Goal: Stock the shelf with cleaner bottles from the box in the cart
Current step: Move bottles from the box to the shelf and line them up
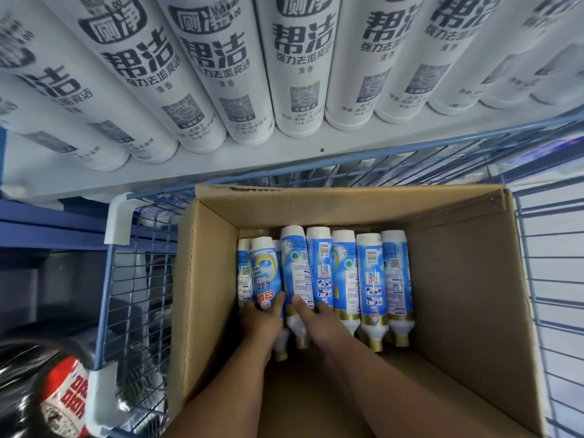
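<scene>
A white shelf [316,153] lined with tall white cleaner bottles [303,74] runs along the far side, above a blue wire cart [126,279] holding an open brown cardboard box [458,279]. Both bare forearms reach down into the box: the left hand [260,317] curls round the neck end of a blue-and-white bottle [264,273] at the row's left, and the right hand [311,320] grips the next blue-and-white bottle [295,267] just beside it. More blue-labelled bottles [373,279] lie side by side to the right, gold caps [401,339] pointing near.
</scene>
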### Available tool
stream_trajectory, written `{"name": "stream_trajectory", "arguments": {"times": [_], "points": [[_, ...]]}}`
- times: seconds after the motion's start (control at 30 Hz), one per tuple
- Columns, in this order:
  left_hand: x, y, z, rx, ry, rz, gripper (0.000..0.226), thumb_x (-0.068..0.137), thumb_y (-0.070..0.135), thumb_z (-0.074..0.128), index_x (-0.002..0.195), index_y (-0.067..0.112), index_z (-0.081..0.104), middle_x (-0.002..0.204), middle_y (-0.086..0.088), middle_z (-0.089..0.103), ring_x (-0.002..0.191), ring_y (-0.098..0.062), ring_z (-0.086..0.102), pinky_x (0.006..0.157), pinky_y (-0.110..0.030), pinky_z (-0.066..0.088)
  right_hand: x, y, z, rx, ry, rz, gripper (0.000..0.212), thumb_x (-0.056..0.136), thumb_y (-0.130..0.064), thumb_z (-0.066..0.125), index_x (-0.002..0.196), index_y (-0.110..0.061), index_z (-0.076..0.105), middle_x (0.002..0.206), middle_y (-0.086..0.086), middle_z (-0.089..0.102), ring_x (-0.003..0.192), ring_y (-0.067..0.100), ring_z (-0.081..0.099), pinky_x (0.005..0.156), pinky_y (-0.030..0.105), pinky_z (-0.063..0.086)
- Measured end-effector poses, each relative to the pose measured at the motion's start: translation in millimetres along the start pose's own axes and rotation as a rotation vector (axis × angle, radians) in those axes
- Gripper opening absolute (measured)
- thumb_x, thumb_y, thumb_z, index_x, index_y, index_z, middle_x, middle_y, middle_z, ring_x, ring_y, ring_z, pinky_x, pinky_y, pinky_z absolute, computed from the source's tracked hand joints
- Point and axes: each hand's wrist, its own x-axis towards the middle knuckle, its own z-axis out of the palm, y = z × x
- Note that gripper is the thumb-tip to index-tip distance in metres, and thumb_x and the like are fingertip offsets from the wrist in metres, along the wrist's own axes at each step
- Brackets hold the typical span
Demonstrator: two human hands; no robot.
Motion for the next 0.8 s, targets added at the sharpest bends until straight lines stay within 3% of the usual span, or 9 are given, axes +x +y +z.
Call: {"name": "stream_trajectory", "arguments": {"times": [0.07,0.17,0.23,0.3,0.37,0.53,0.67,0.8], "points": [[-5.5,5.6,-1.6,-0.007,-0.038,-0.005,0.060,0.083,0.044,0.077,0.130,0.011,0.058,0.118,-0.012,0.067,0.101,-0.030,0.067,0.092,-0.045,0.057,-4.4,-5.7,-7.2,-0.024,-0.008,0.016,0.059,0.091,-0.053,0.064,0.135,-0.015,0.057,0.130,0.001,0.064,0.105,0.016,0.060,0.091,0.031,0.046],[-16.4,17.3,-7.2,-0.098,-0.074,-0.053,0.063,0.081,0.045,0.079,0.130,0.013,0.057,0.116,-0.012,0.069,0.098,-0.030,0.069,0.086,-0.042,0.058,-14.8,-11.3,-19.0,0.075,-0.051,0.111,0.077,0.069,-0.068,0.077,0.124,-0.015,0.066,0.121,0.003,0.072,0.111,0.022,0.066,0.103,0.042,0.050],[-26.2,24.7,-11.6,-0.125,-0.097,-0.068,0.067,0.077,0.048,0.081,0.129,0.013,0.057,0.114,-0.012,0.070,0.096,-0.030,0.070,0.083,-0.042,0.059,-33.1,-18.8,-27.0,0.163,-0.109,0.153,0.052,0.080,-0.058,0.074,0.112,-0.018,0.067,0.112,0.004,0.075,0.107,0.025,0.069,0.100,0.046,0.053],[-40.5,30.4,-17.0,-0.156,-0.140,-0.074,0.068,0.075,0.050,0.082,0.126,0.013,0.060,0.110,-0.011,0.072,0.092,-0.030,0.072,0.080,-0.043,0.061,-52.7,-23.7,-34.3,0.218,-0.142,0.159,0.034,0.090,-0.046,0.069,0.107,-0.017,0.066,0.106,0.007,0.076,0.100,0.025,0.071,0.088,0.042,0.059],[-57.7,34.7,-23.4,-0.165,-0.164,-0.058,0.067,0.074,0.052,0.082,0.123,0.011,0.061,0.105,-0.011,0.073,0.089,-0.030,0.073,0.076,-0.043,0.063,-74.0,-26.7,-41.5,0.266,-0.155,0.159,0.035,0.092,-0.044,0.068,0.110,-0.014,0.066,0.104,0.010,0.077,0.096,0.027,0.073,0.076,0.039,0.062],[-113.1,52.4,-45.5,-0.190,-0.191,0.048,0.046,0.081,0.041,0.080,0.113,0.011,0.064,0.098,-0.009,0.076,0.080,-0.023,0.075,0.056,-0.027,0.058,-128.9,-35.0,-61.5,0.368,-0.218,0.093,0.041,0.093,-0.042,0.066,0.122,-0.013,0.065,0.109,0.008,0.077,0.105,0.027,0.072,0.087,0.043,0.059],[-159.5,72.7,-63.3,-0.200,-0.156,0.107,0.057,0.076,0.052,0.080,0.112,0.010,0.068,0.094,-0.008,0.076,0.078,-0.023,0.075,0.068,-0.036,0.062,-169.9,-45.9,-77.8,0.359,-0.295,0.010,0.045,0.093,-0.045,0.065,0.125,-0.013,0.064,0.112,0.009,0.076,0.105,0.026,0.073,0.087,0.043,0.060],[-207.4,86.6,-85.1,-0.225,-0.103,0.171,0.056,0.084,0.053,0.073,0.115,0.008,0.062,0.087,-0.004,0.070,0.067,-0.014,0.067,0.042,-0.020,0.043,-214.2,-53.1,-87.4,0.344,-0.356,-0.057,0.039,0.097,-0.038,0.061,0.121,-0.007,0.066,0.108,0.012,0.077,0.093,0.026,0.076,0.075,0.039,0.062]]}}
